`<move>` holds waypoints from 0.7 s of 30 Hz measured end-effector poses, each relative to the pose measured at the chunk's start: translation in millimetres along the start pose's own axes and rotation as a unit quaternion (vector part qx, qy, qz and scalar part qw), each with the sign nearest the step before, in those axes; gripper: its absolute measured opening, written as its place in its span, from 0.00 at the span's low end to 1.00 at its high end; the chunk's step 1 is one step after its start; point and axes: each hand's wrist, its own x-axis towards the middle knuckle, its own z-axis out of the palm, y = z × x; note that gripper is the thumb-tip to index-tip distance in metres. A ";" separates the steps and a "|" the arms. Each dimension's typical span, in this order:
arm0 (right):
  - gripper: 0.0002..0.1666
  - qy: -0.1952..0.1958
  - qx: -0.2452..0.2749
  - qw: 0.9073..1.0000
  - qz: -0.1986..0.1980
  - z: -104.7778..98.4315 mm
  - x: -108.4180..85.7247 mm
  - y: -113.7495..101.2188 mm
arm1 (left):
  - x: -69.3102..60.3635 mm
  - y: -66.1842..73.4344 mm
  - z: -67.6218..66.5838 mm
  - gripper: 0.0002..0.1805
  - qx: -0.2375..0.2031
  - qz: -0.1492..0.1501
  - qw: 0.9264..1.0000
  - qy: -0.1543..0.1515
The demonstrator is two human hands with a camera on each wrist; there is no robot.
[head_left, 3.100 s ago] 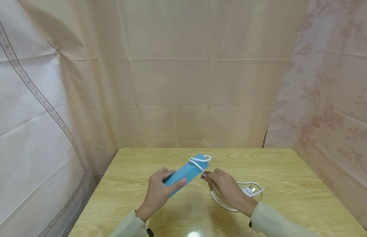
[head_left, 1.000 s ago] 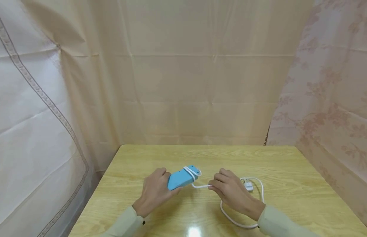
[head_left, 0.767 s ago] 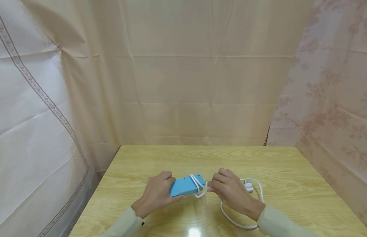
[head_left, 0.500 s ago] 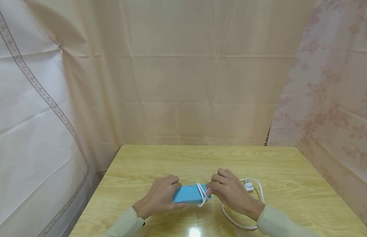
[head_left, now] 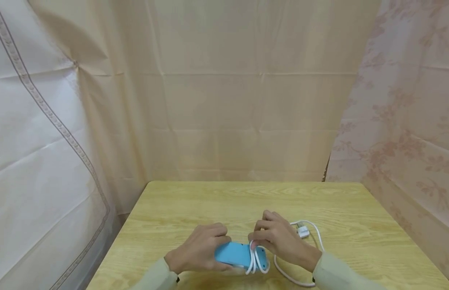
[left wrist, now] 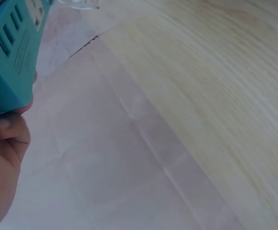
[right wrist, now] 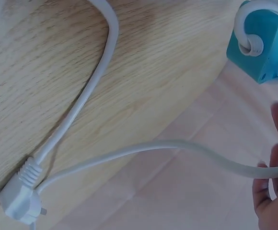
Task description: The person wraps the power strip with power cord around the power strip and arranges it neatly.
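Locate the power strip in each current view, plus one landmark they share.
Head: strip at lower centre, its left end in the left hand.
Left wrist: strip in the top left corner, cut off by the frame.
Right wrist: strip in the top right corner, also cut off.
Shared landmark: the wood-grained table.

On my feed I find the head view set above and back, facing forward and down across the table to the beige curtain. The left-wrist view sits close to the blue power strip, cropped at upper left; the right-wrist view, also near, takes in the white plug at lower left. All three share the blue power strip, and I note the white plug in both head and right-wrist views.
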 end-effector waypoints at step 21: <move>0.10 -0.004 0.083 0.996 0.023 -5.0 5.4 -3.8 | -11.2 9.9 10.7 0.32 -0.063 -0.046 0.997 0.000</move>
